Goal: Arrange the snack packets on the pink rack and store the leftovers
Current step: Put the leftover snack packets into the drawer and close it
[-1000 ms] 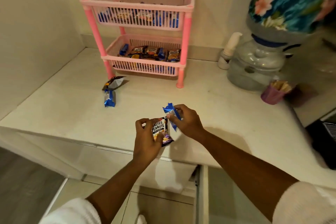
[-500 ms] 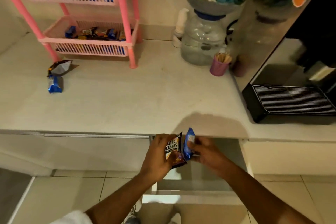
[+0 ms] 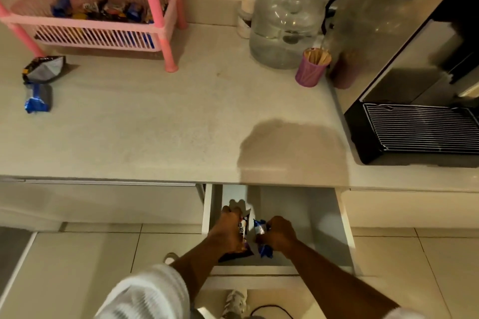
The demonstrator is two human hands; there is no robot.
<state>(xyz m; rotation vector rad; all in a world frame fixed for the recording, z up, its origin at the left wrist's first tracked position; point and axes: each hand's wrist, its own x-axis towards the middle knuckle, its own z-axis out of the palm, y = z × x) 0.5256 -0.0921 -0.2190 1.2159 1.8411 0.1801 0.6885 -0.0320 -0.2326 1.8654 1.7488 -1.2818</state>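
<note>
Your left hand (image 3: 228, 230) covers most of the peanut packet (image 3: 242, 230); only part of its lettering reads. Your right hand (image 3: 278, 234) hides the middle of the blue packet (image 3: 260, 228). The pink rack (image 3: 103, 21) is cut off at the top edge. Packets in its lower basket are too blurred to identify.

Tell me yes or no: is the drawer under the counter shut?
No, the drawer is pulled out, and the left hand and right hand each hold a snack packet inside it.
</note>
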